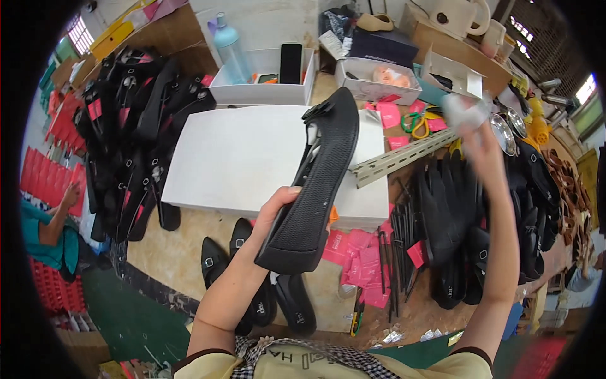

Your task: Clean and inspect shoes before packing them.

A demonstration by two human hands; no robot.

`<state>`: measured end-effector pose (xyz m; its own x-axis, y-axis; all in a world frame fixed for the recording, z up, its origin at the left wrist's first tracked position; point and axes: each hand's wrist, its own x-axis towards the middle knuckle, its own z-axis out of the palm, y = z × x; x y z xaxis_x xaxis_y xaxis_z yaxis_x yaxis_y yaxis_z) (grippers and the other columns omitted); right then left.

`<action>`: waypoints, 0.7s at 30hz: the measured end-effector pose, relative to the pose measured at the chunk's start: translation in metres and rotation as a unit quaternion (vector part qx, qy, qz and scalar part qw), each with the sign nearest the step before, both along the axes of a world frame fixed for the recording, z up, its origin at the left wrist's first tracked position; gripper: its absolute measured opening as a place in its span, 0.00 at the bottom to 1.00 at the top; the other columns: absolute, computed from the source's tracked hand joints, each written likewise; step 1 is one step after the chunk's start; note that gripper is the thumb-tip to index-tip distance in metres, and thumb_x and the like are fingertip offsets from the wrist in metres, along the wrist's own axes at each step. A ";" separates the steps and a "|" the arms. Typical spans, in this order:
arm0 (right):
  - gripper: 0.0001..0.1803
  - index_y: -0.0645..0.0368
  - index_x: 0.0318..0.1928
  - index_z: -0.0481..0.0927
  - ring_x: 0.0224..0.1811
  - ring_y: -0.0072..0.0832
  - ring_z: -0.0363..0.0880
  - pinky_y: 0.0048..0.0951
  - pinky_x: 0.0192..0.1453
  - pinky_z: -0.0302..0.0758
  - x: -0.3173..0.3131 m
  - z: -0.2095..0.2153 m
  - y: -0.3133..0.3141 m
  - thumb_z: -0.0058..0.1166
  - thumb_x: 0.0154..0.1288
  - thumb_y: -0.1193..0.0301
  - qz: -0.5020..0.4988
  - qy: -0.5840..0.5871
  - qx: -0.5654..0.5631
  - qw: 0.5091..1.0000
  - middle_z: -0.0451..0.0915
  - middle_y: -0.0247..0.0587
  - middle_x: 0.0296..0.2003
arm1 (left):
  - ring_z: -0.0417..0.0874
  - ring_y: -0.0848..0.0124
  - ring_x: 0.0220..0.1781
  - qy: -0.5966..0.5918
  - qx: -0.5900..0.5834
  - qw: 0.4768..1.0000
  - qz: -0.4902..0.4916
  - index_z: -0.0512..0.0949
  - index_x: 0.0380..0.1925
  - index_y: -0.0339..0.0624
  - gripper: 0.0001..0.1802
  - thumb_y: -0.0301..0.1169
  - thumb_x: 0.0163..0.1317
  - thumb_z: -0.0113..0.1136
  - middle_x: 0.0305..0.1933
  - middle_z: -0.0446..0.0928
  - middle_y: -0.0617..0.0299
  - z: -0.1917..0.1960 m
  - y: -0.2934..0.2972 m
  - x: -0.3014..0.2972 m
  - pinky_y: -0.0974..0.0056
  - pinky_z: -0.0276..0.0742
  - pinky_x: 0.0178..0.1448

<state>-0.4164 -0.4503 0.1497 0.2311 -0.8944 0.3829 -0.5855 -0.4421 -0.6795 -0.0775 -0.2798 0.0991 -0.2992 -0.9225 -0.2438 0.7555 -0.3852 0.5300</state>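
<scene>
My left hand (276,205) grips black shoe (309,196); right hand (481,140) holds white wad (464,112), blurred — best, I judge, to brace the shoe firmly.

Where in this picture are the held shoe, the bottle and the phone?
Held shoe (320,180): head view, middle of its sole.
Bottle (230,52): head view, its blue body.
Phone (291,62): head view, its dark face.

Back of bench: translucent blue bottle (228,54) with lilac top, standing in open white box (259,95); dark phone (291,63) propped upright beside it. Cream kettle (453,18) at upper right, near brown cardboard (424,30). Scissors (419,129) with green and yellow handles among pink slips (390,115). Far left: co-worker in teal (39,222), near red crates (39,174). Green floor (142,309) below.
</scene>
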 end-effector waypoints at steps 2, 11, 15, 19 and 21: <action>0.25 0.49 0.60 0.77 0.55 0.38 0.77 0.33 0.59 0.72 0.080 0.022 0.072 0.53 0.61 0.74 0.205 0.191 -0.239 0.930 0.78 0.39 0.55 | 0.86 0.65 0.30 0.010 0.021 1.000 0.007 0.78 0.44 0.30 0.23 0.42 0.67 0.46 0.34 0.82 0.51 0.002 0.008 0.007 0.65 0.84 0.36; 0.24 0.38 0.55 0.79 0.45 0.34 0.78 0.31 0.41 0.79 0.126 0.012 0.123 0.57 0.54 0.68 0.330 0.209 -0.368 0.844 0.72 0.29 0.61 | 0.85 0.60 0.40 0.184 0.070 0.979 -0.055 0.76 0.49 0.30 0.23 0.38 0.66 0.44 0.42 0.82 0.50 -0.017 0.022 0.016 0.55 0.84 0.48; 0.23 0.38 0.55 0.80 0.45 0.30 0.78 0.26 0.44 0.77 0.122 0.023 0.120 0.56 0.55 0.66 0.244 0.266 -0.449 0.818 0.73 0.26 0.59 | 0.85 0.60 0.40 0.069 0.029 0.994 -0.082 0.77 0.47 0.31 0.24 0.42 0.67 0.43 0.39 0.82 0.51 -0.014 0.033 0.018 0.57 0.83 0.48; 0.25 0.39 0.56 0.80 0.45 0.34 0.77 0.29 0.44 0.77 0.124 0.000 0.157 0.56 0.54 0.66 0.273 0.200 -0.338 0.878 0.74 0.26 0.58 | 0.85 0.60 0.33 0.135 0.153 0.978 -0.045 0.77 0.47 0.32 0.28 0.49 0.69 0.43 0.38 0.81 0.49 -0.010 0.028 0.008 0.59 0.84 0.39; 0.24 0.39 0.55 0.80 0.45 0.35 0.77 0.30 0.44 0.77 0.117 0.010 0.129 0.55 0.55 0.67 0.238 0.233 -0.376 0.865 0.74 0.26 0.57 | 0.85 0.60 0.36 0.133 0.110 0.983 -0.070 0.77 0.49 0.33 0.27 0.48 0.69 0.43 0.39 0.82 0.49 -0.014 0.026 0.009 0.59 0.84 0.42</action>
<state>-0.2998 -0.3209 0.1602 0.7901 -0.1949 0.5812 -0.3489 -0.9225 0.1649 -0.0686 -0.2534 0.0853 -0.4989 -0.8018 -0.3290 0.7878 -0.5777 0.2136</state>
